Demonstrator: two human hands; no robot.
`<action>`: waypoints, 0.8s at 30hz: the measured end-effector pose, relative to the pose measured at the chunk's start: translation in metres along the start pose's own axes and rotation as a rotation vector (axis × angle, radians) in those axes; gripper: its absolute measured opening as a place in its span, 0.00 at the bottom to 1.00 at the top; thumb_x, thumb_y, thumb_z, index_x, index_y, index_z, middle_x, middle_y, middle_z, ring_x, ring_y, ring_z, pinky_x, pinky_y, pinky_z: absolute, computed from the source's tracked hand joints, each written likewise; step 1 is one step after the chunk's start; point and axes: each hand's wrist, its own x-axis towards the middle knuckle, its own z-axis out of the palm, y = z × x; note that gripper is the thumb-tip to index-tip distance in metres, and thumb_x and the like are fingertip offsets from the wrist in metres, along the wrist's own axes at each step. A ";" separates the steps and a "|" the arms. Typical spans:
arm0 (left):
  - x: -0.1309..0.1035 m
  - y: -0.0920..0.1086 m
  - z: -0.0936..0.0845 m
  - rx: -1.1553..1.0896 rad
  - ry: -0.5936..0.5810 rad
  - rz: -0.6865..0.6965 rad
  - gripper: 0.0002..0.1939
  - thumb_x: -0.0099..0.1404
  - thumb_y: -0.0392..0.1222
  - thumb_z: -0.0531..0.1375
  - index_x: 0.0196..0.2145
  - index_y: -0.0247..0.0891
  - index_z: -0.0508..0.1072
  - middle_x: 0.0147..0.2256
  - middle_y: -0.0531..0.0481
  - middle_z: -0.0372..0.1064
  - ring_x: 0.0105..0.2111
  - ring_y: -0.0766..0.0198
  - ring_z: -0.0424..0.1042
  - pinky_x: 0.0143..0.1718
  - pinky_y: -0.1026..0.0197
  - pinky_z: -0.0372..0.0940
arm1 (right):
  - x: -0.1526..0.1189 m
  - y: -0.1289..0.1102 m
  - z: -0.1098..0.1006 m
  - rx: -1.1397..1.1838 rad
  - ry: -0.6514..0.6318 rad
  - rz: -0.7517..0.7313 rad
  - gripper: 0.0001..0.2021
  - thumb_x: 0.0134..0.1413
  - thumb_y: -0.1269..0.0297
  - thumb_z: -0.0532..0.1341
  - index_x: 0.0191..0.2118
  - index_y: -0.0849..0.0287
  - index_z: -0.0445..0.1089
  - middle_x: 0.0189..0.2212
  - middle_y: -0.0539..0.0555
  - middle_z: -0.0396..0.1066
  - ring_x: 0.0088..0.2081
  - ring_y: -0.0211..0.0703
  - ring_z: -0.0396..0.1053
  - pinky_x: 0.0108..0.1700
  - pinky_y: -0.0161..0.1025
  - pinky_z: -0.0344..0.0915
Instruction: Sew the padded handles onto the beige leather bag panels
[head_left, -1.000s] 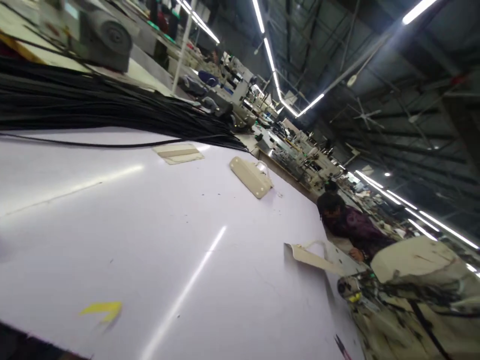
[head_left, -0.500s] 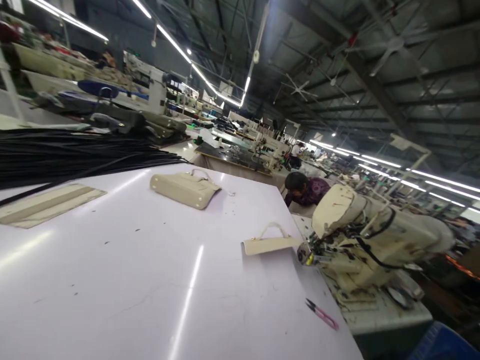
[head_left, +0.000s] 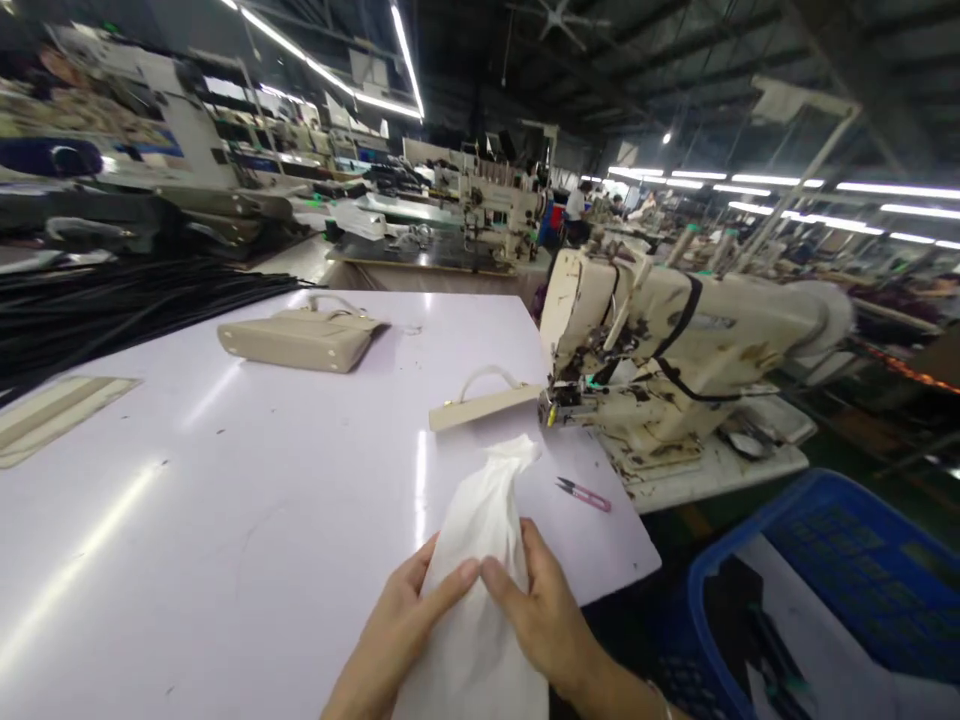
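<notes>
Both of my hands hold a crumpled white sheet (head_left: 476, 510), paper or thin cloth, I cannot tell which. Its far end is bunched and twisted, and its lower part runs out at the bottom of the view. My left hand (head_left: 405, 615) grips the left side, thumb on top. From the right side my right hand (head_left: 547, 610) does the same, the two thumb tips nearly touching. Just beyond the sheet lies a beige panel (head_left: 484, 407) with a loop handle. Pink-handled thread snips (head_left: 585, 494) rest to the right of it.
A sewing machine (head_left: 675, 330) stands at the right table edge. On the white table (head_left: 300, 520) are a beige handbag (head_left: 300, 340) and a flat beige piece (head_left: 56, 415). Black strips (head_left: 127, 310) are heaped at far left. A blue basket (head_left: 709, 620) sits low at right.
My two hands have come into view, holding the white sheet. The camera has turned right and levelled, so the handbag and panel appear further left and the blue basket shows more.
</notes>
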 end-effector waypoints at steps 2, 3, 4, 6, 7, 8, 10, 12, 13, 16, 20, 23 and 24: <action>-0.005 -0.001 0.019 -0.001 0.073 -0.019 0.33 0.54 0.54 0.71 0.54 0.38 0.72 0.43 0.40 0.79 0.39 0.45 0.79 0.34 0.51 0.75 | -0.003 -0.002 -0.018 0.056 -0.025 0.015 0.21 0.64 0.49 0.58 0.54 0.58 0.69 0.45 0.57 0.73 0.45 0.46 0.72 0.49 0.41 0.69; -0.007 0.000 0.026 0.007 0.134 0.001 0.31 0.55 0.55 0.70 0.53 0.38 0.72 0.41 0.41 0.79 0.37 0.47 0.79 0.32 0.53 0.75 | -0.004 -0.002 -0.025 0.094 -0.020 0.033 0.21 0.65 0.48 0.57 0.52 0.59 0.70 0.44 0.57 0.74 0.43 0.45 0.72 0.48 0.40 0.69; -0.008 0.001 0.032 0.034 0.184 0.033 0.31 0.56 0.56 0.69 0.53 0.39 0.72 0.41 0.42 0.79 0.35 0.49 0.79 0.31 0.54 0.75 | -0.005 -0.002 -0.031 0.133 -0.004 0.051 0.21 0.66 0.48 0.56 0.51 0.61 0.71 0.42 0.57 0.74 0.42 0.45 0.72 0.47 0.40 0.68; -0.009 0.002 0.039 0.109 0.252 0.128 0.32 0.56 0.56 0.69 0.55 0.41 0.70 0.42 0.44 0.79 0.34 0.53 0.79 0.30 0.58 0.74 | -0.007 -0.002 -0.043 0.212 0.056 0.079 0.21 0.65 0.48 0.58 0.50 0.63 0.72 0.38 0.56 0.74 0.39 0.44 0.71 0.44 0.40 0.68; -0.009 0.003 0.040 0.149 0.264 0.191 0.35 0.57 0.56 0.68 0.59 0.43 0.66 0.42 0.45 0.78 0.35 0.54 0.79 0.30 0.60 0.74 | -0.007 -0.001 -0.048 0.241 0.090 0.091 0.22 0.63 0.49 0.60 0.52 0.62 0.71 0.35 0.55 0.73 0.37 0.42 0.71 0.43 0.39 0.68; -0.010 0.004 0.039 0.198 0.270 0.260 0.39 0.58 0.54 0.68 0.63 0.47 0.61 0.42 0.46 0.78 0.35 0.55 0.79 0.30 0.60 0.73 | -0.007 -0.001 -0.053 0.256 0.132 0.089 0.23 0.62 0.51 0.62 0.56 0.61 0.69 0.33 0.53 0.72 0.35 0.41 0.70 0.41 0.38 0.68; -0.010 0.004 0.035 0.341 0.252 0.378 0.43 0.60 0.53 0.67 0.68 0.52 0.51 0.45 0.46 0.77 0.38 0.56 0.78 0.34 0.59 0.74 | -0.008 -0.003 -0.063 0.226 0.211 0.045 0.30 0.60 0.55 0.65 0.64 0.55 0.60 0.29 0.48 0.69 0.32 0.38 0.68 0.39 0.36 0.67; -0.011 0.003 0.026 0.561 0.173 0.428 0.37 0.64 0.53 0.63 0.67 0.53 0.56 0.51 0.45 0.74 0.47 0.53 0.75 0.44 0.55 0.73 | -0.010 -0.009 -0.073 0.117 0.230 -0.054 0.28 0.61 0.58 0.64 0.65 0.50 0.60 0.31 0.48 0.70 0.33 0.37 0.69 0.40 0.35 0.67; -0.012 0.003 0.022 0.691 0.127 0.439 0.32 0.65 0.53 0.62 0.65 0.52 0.62 0.54 0.45 0.71 0.54 0.51 0.71 0.51 0.52 0.70 | -0.012 -0.013 -0.077 0.034 0.202 -0.124 0.25 0.60 0.59 0.65 0.62 0.50 0.64 0.34 0.50 0.71 0.37 0.38 0.70 0.42 0.36 0.67; -0.013 0.008 0.014 1.050 0.029 0.529 0.27 0.65 0.51 0.62 0.61 0.51 0.68 0.54 0.46 0.70 0.59 0.50 0.65 0.57 0.49 0.66 | -0.017 -0.029 -0.089 -0.270 0.089 -0.329 0.19 0.56 0.67 0.68 0.54 0.51 0.73 0.44 0.53 0.73 0.46 0.42 0.70 0.51 0.39 0.66; -0.022 0.032 0.027 1.283 0.032 0.746 0.16 0.66 0.45 0.61 0.51 0.48 0.76 0.33 0.50 0.67 0.30 0.64 0.68 0.27 0.66 0.67 | -0.017 -0.060 -0.102 -0.548 0.152 -0.558 0.12 0.56 0.72 0.66 0.45 0.52 0.78 0.35 0.52 0.70 0.39 0.41 0.69 0.44 0.40 0.66; -0.037 0.056 0.047 1.240 0.022 0.864 0.06 0.65 0.46 0.63 0.36 0.46 0.79 0.34 0.49 0.66 0.32 0.63 0.68 0.26 0.66 0.66 | -0.018 -0.096 -0.107 -0.490 0.140 -0.613 0.06 0.54 0.69 0.68 0.38 0.54 0.77 0.39 0.54 0.68 0.44 0.44 0.68 0.48 0.43 0.66; -0.044 0.062 0.052 1.196 0.023 0.873 0.08 0.67 0.48 0.60 0.34 0.45 0.78 0.36 0.48 0.68 0.34 0.62 0.69 0.28 0.64 0.68 | -0.020 -0.110 -0.106 -0.396 0.098 -0.582 0.05 0.54 0.68 0.68 0.38 0.54 0.75 0.41 0.54 0.68 0.44 0.44 0.68 0.48 0.42 0.66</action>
